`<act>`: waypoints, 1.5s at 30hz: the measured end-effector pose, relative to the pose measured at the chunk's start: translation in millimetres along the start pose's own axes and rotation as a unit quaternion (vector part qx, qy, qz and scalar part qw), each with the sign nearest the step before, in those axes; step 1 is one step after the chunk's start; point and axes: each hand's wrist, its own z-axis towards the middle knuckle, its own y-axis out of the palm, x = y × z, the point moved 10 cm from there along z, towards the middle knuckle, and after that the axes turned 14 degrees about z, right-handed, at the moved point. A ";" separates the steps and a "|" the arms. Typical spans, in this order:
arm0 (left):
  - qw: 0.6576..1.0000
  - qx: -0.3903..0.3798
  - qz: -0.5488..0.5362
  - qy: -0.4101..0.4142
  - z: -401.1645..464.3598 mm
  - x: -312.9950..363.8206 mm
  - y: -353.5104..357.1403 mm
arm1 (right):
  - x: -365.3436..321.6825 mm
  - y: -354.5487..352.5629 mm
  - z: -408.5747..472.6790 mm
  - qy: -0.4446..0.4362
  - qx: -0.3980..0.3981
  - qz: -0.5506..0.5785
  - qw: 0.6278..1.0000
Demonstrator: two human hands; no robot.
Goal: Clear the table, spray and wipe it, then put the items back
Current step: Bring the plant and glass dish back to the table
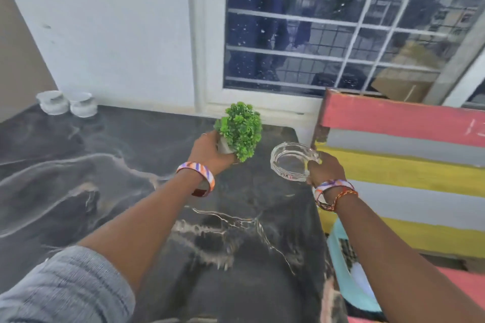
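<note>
Two things are in the hands above the far right corner of the dark marbled bench. The left hand has its grip closed around the small grey pot of a plastic plant; it looks light and stiff, best held by the pot, not by the leaves. The right hand pinches the rim of a round glass ashtray. I judge the glass heavy, smooth, slippery and fragile, so a thumb over the thick rim is safest.
</note>
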 end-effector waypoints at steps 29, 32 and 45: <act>0.994 -0.082 -0.029 -0.068 219.7 -101.5 90.5 | 41.3 142.6 213.7 0.175 0.009 0.146 0.974; 0.994 -0.077 -0.031 -0.066 226.9 -109.3 97.8 | 43.1 147.6 215.6 0.180 0.010 0.158 0.971; 0.992 -0.069 -0.015 -0.105 221.8 -120.9 102.0 | 48.5 154.2 212.7 0.222 -0.024 0.128 0.966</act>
